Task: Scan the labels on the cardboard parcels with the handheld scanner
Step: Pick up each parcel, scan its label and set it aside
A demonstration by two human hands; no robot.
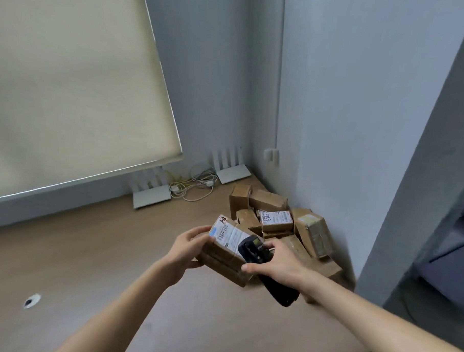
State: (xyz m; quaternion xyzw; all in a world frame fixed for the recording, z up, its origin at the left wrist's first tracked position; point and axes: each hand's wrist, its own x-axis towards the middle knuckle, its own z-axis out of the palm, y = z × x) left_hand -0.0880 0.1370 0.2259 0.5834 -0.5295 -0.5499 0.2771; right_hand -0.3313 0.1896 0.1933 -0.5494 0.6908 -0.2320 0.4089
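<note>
Two bare forearms reach forward over a wooden desktop (89, 249) that runs into a corner of pale grey walls. A cream roller blind (70, 83) hangs well to the left of the hands, with two white routers (151, 196) and a tangle of cables (193, 186) at the wall beyond them. The left hand (186, 249) curls round the near left end of a brown cardboard parcel (222, 255), tilting it so its white printed label (227, 235) faces up. The right hand (280, 265) grips a black handheld scanner (264, 267), its glossy head resting over the label's right edge and its handle sticking out below the palm. Just beyond the right hand lies a heap of creased, taped cardboard parcels (282, 220) in the corner, one showing a handwritten label.
</note>
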